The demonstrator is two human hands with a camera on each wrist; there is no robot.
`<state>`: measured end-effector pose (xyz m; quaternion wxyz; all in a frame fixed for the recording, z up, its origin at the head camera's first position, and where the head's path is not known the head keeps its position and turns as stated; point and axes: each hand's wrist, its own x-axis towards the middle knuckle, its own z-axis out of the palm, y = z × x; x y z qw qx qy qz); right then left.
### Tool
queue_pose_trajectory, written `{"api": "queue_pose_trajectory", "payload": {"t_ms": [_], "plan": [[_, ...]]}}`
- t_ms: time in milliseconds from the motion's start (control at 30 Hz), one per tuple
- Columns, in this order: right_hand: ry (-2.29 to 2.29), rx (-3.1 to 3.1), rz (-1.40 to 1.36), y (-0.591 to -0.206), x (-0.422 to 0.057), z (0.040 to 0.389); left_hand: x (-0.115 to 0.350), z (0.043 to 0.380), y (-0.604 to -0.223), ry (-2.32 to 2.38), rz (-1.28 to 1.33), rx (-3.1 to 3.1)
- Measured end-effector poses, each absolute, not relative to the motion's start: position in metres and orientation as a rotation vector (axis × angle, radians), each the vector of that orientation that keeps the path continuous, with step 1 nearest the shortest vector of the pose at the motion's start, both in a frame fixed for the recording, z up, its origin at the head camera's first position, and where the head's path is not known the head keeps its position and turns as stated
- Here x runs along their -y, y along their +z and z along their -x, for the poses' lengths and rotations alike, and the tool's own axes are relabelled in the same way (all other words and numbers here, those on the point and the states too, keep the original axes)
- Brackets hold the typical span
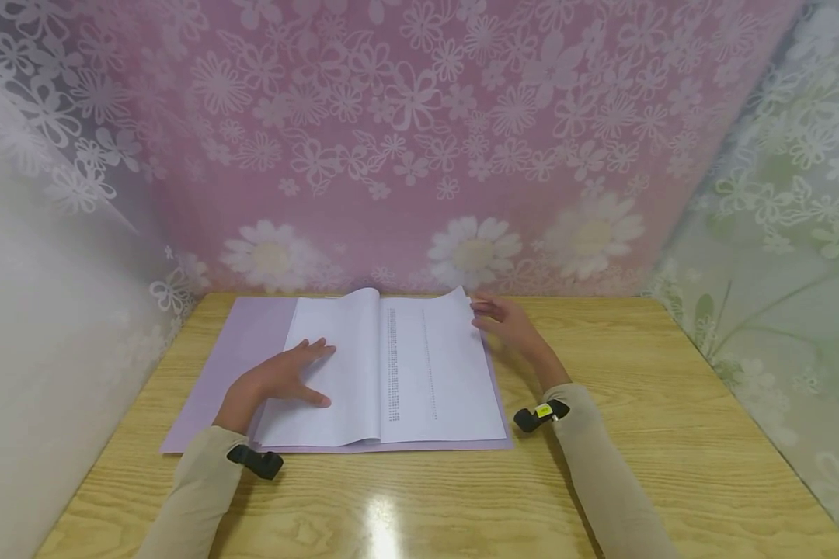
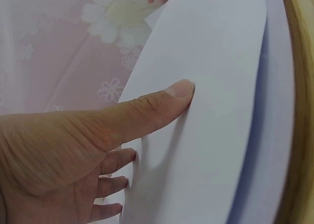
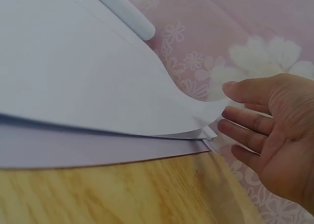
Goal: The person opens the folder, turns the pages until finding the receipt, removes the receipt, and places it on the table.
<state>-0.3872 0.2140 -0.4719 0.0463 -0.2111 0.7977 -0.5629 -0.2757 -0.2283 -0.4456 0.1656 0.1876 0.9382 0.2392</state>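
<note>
An open book of white sheets lies in a pale purple cover on the table, with narrow columns of print on its right-hand page. My left hand rests on the blank left-hand page, fingers spread; in the left wrist view its thumb touches the paper. At the far right corner, my right hand holds the upturned corner of the right-hand page between thumb and fingers. The left-hand sheets bulge up beside the fold.
The wood-grain table extends around the book. A pink flowered sheet hangs behind the far edge, with pale flowered sheets on both sides. A dark wrist camera sits on each sleeve.
</note>
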Motion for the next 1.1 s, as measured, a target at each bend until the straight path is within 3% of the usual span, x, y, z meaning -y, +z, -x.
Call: {"api": "queue_pose_trajectory", "payload": {"t_ms": [1100], "plan": [[-1.564,-2.113,0.792,-0.463,-0.221,0.382,0.229,0.273,-0.443,0.712,-0.548,-2.666]]}}
